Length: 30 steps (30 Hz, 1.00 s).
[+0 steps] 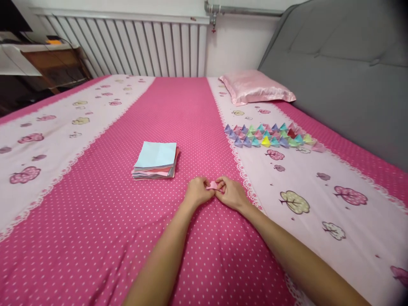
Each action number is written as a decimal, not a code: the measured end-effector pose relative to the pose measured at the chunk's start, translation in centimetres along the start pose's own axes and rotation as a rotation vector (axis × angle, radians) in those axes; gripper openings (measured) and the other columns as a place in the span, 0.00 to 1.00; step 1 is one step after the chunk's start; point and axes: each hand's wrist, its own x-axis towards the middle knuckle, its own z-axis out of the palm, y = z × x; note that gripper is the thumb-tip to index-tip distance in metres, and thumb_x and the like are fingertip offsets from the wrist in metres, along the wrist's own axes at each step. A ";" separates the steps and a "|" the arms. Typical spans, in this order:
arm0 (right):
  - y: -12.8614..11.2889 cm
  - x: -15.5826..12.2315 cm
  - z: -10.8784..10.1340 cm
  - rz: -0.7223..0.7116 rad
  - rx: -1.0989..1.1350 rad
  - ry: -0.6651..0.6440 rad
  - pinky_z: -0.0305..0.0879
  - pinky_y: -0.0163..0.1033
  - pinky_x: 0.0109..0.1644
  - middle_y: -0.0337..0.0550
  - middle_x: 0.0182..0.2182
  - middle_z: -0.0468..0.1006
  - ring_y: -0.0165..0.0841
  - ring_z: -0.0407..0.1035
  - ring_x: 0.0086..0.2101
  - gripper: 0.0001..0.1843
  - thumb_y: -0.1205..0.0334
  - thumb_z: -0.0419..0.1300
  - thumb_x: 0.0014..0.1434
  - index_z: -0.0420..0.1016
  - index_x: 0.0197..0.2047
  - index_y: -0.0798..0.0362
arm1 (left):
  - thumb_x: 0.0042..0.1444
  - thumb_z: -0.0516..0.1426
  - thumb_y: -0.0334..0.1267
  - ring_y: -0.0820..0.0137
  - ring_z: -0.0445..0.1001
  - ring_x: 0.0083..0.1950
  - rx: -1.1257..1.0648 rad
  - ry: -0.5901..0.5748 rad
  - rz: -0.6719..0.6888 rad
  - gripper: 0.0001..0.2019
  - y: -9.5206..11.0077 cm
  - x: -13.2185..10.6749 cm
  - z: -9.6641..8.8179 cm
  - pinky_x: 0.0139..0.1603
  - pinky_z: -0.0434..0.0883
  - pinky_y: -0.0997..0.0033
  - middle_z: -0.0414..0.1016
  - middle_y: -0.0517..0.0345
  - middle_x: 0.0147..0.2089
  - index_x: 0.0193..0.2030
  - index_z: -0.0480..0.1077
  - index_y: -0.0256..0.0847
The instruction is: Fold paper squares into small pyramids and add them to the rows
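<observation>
Pinching pink paper (212,185) over the bed (191,110).
Gripped tight between left hand (197,191) and right hand (231,192), near paper stack (156,160).

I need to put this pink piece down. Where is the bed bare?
Bare sheet: between the paper stack and the folded rows, and left of the stack. Crowded: those rows below the pillow, and where left hand and right hand pinch the pink piece.

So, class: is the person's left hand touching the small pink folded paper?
Touching. The head view shows the left hand pinching the small pink folded paper at its left end.
</observation>
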 end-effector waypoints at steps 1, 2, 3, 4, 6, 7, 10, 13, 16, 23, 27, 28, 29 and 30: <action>-0.2 0.1 0.0 0.034 -0.004 0.000 0.61 0.36 0.30 0.39 0.29 0.78 0.34 0.70 0.29 0.16 0.64 0.60 0.45 0.71 0.41 0.50 | 0.39 0.57 0.33 0.70 0.66 0.26 -0.004 0.003 0.012 0.05 -0.1 -0.1 0.0 0.28 0.57 0.73 0.71 0.56 0.25 0.27 0.70 0.38; -0.4 0.1 0.0 0.064 -0.007 -0.005 0.61 0.36 0.30 0.40 0.29 0.79 0.35 0.71 0.29 0.16 0.63 0.60 0.45 0.71 0.41 0.50 | 0.39 0.57 0.32 0.71 0.66 0.26 -0.010 0.010 0.027 0.06 -0.2 -0.2 0.0 0.28 0.57 0.73 0.71 0.56 0.26 0.28 0.70 0.38; -0.5 0.1 0.0 0.090 -0.007 -0.007 0.61 0.37 0.30 0.41 0.29 0.79 0.36 0.71 0.29 0.16 0.62 0.60 0.46 0.71 0.41 0.51 | 0.40 0.56 0.32 0.71 0.66 0.26 -0.017 0.018 0.044 0.07 -0.3 -0.2 0.0 0.28 0.58 0.73 0.71 0.56 0.26 0.29 0.70 0.38; -0.5 0.0 0.1 0.103 -0.006 -0.003 0.62 0.38 0.30 0.41 0.29 0.78 0.36 0.71 0.29 0.15 0.60 0.60 0.47 0.72 0.40 0.50 | 0.40 0.55 0.31 0.71 0.66 0.26 -0.020 0.013 0.066 0.07 -0.5 -0.2 0.0 0.28 0.58 0.73 0.71 0.56 0.26 0.30 0.70 0.38; -0.3 -0.2 0.2 0.082 0.003 0.001 0.63 0.38 0.31 0.42 0.30 0.78 0.35 0.70 0.29 0.13 0.61 0.59 0.48 0.74 0.39 0.50 | 0.41 0.54 0.28 0.71 0.66 0.27 -0.021 -0.020 0.115 0.09 -0.8 -0.3 0.0 0.29 0.59 0.74 0.71 0.56 0.27 0.31 0.71 0.38; -0.1 -0.3 0.2 0.058 0.005 -0.002 0.63 0.38 0.32 0.42 0.30 0.77 0.34 0.70 0.28 0.13 0.61 0.59 0.48 0.74 0.39 0.49 | 0.41 0.54 0.27 0.71 0.66 0.28 -0.017 -0.031 0.112 0.09 -0.9 -0.3 0.0 0.29 0.60 0.74 0.71 0.56 0.28 0.31 0.71 0.37; 0.2 -0.7 0.1 0.021 0.014 -0.005 0.65 0.38 0.33 0.44 0.32 0.76 0.34 0.69 0.29 0.15 0.65 0.57 0.50 0.75 0.42 0.51 | 0.42 0.53 0.27 0.71 0.66 0.29 -0.012 -0.074 0.119 0.12 -0.9 -0.5 -0.2 0.30 0.61 0.73 0.71 0.55 0.30 0.35 0.72 0.36; 0.0 -1.0 -0.2 -0.025 -0.037 0.000 0.65 0.40 0.36 0.47 0.35 0.75 0.36 0.69 0.33 0.19 0.68 0.54 0.52 0.72 0.49 0.54 | 0.45 0.53 0.28 0.71 0.67 0.31 -0.011 -0.080 0.145 0.13 -0.8 -0.8 -0.4 0.31 0.62 0.73 0.69 0.55 0.31 0.39 0.72 0.36; -0.3 -1.0 -0.4 -0.021 -0.063 -0.011 0.65 0.41 0.39 0.49 0.36 0.74 0.37 0.68 0.35 0.20 0.68 0.53 0.54 0.71 0.50 0.57 | 0.46 0.53 0.28 0.72 0.66 0.30 -0.016 -0.094 0.145 0.13 -0.8 -1.0 -0.5 0.31 0.63 0.74 0.68 0.56 0.30 0.39 0.72 0.37; -0.4 -1.4 -0.6 -0.042 -0.059 -0.058 0.65 0.42 0.46 0.50 0.42 0.73 0.38 0.67 0.41 0.24 0.72 0.51 0.54 0.68 0.54 0.57 | 0.45 0.53 0.27 0.74 0.66 0.29 -0.051 -0.097 0.128 0.14 -1.1 -0.8 -0.3 0.30 0.62 0.75 0.68 0.57 0.31 0.40 0.72 0.37; -0.6 -1.9 -0.2 -0.116 -0.161 -0.042 0.64 0.42 0.47 0.50 0.41 0.73 0.38 0.66 0.43 0.23 0.75 0.46 0.57 0.68 0.54 0.56 | 0.47 0.52 0.27 0.74 0.65 0.29 -0.012 -0.142 0.175 0.10 -0.8 -0.9 -0.6 0.30 0.60 0.75 0.67 0.58 0.29 0.35 0.72 0.38; -0.6 -2.0 -0.1 -0.133 -0.188 -0.041 0.64 0.42 0.47 0.50 0.41 0.72 0.38 0.65 0.43 0.21 0.74 0.45 0.59 0.68 0.53 0.56 | 0.48 0.52 0.27 0.73 0.64 0.30 0.002 -0.155 0.187 0.09 -0.6 -0.9 -0.7 0.29 0.59 0.75 0.66 0.58 0.28 0.33 0.72 0.38; -0.6 -2.0 0.0 -0.146 -0.206 -0.044 0.64 0.42 0.46 0.50 0.40 0.72 0.38 0.65 0.42 0.20 0.72 0.44 0.61 0.69 0.52 0.56 | 0.49 0.52 0.27 0.73 0.64 0.30 0.015 -0.165 0.199 0.08 -0.5 -0.9 -0.9 0.29 0.59 0.75 0.66 0.58 0.27 0.30 0.71 0.38; -0.6 -2.1 0.1 -0.152 -0.217 -0.047 0.64 0.42 0.44 0.50 0.39 0.71 0.38 0.64 0.42 0.19 0.70 0.44 0.62 0.70 0.51 0.56 | 0.50 0.51 0.27 0.73 0.64 0.30 0.026 -0.170 0.211 0.07 -0.4 -0.9 -0.9 0.29 0.58 0.75 0.65 0.59 0.26 0.29 0.70 0.38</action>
